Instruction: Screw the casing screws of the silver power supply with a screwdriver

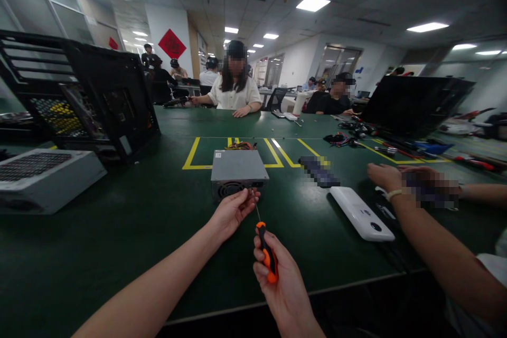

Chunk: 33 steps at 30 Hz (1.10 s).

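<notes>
With the right hand (284,270) closed round the screwdriver (268,252), keep its shank straight to the power supply (238,165) at twelve o'clock and press evenly, the left hand (231,215) guiding near the box's five-o'clock corner. The left fingers, bent nearly together, hide the tip; whether they pinch anything, I cannot tell.

Person's right grip (284,272) wraps an orange-black screwdriver (269,254), tip toward grey metal box (240,168) on green counter (134,237); left grip (232,215) by the tip. White gadget (358,211) off right.
</notes>
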Each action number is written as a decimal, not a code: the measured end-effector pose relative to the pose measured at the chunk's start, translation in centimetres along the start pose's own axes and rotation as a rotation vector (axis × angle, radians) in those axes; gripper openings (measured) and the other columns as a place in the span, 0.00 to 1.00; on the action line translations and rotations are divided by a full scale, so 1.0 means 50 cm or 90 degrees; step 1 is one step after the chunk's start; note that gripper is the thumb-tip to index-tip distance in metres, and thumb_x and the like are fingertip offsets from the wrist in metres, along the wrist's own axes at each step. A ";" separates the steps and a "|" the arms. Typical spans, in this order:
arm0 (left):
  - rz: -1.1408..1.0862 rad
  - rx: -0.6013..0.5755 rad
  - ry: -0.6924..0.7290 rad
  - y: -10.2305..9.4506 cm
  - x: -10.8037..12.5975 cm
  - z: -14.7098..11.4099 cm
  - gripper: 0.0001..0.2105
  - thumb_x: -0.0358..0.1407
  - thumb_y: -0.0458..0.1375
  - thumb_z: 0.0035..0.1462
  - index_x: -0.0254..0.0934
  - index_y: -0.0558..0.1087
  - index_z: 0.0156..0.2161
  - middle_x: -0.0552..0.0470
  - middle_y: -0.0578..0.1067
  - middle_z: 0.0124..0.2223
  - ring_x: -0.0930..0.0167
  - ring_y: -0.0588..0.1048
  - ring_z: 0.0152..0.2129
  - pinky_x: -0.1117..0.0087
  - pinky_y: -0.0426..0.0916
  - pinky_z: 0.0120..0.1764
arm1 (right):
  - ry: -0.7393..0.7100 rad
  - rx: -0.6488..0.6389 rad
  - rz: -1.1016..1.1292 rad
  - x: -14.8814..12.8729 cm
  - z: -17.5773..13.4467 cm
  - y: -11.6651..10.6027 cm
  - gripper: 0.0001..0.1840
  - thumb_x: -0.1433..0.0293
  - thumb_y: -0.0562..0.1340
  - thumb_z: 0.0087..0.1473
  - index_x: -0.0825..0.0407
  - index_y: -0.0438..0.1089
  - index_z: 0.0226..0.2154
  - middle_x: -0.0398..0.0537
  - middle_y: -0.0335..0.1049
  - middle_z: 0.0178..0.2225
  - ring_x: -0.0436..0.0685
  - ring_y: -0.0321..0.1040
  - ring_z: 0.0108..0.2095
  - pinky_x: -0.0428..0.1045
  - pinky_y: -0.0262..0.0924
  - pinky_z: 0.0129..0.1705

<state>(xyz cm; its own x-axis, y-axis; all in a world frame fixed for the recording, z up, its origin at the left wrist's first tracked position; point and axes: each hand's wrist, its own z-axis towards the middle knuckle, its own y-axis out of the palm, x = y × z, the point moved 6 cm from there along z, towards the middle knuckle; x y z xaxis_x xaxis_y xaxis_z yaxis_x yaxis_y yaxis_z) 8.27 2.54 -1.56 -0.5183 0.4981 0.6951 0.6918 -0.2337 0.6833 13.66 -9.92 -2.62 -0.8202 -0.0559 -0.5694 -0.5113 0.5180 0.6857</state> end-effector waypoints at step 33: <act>0.037 -0.003 0.005 -0.007 0.010 -0.007 0.08 0.29 0.53 0.56 0.27 0.72 0.38 0.40 0.75 0.39 0.72 0.75 0.30 0.75 0.70 0.32 | -0.412 0.004 -0.482 -0.082 -0.003 0.003 0.20 0.65 0.63 0.46 0.51 0.63 0.43 0.47 0.66 0.38 0.53 0.65 0.35 0.49 0.63 0.33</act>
<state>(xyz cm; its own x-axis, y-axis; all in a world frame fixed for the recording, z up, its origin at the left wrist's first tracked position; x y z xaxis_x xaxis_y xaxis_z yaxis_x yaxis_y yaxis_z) 7.59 2.61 -1.36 -0.4813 0.4766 0.7357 0.7184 -0.2664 0.6425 16.91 -9.74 -0.13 0.0209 0.1018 -0.9946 -0.8389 0.5429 0.0379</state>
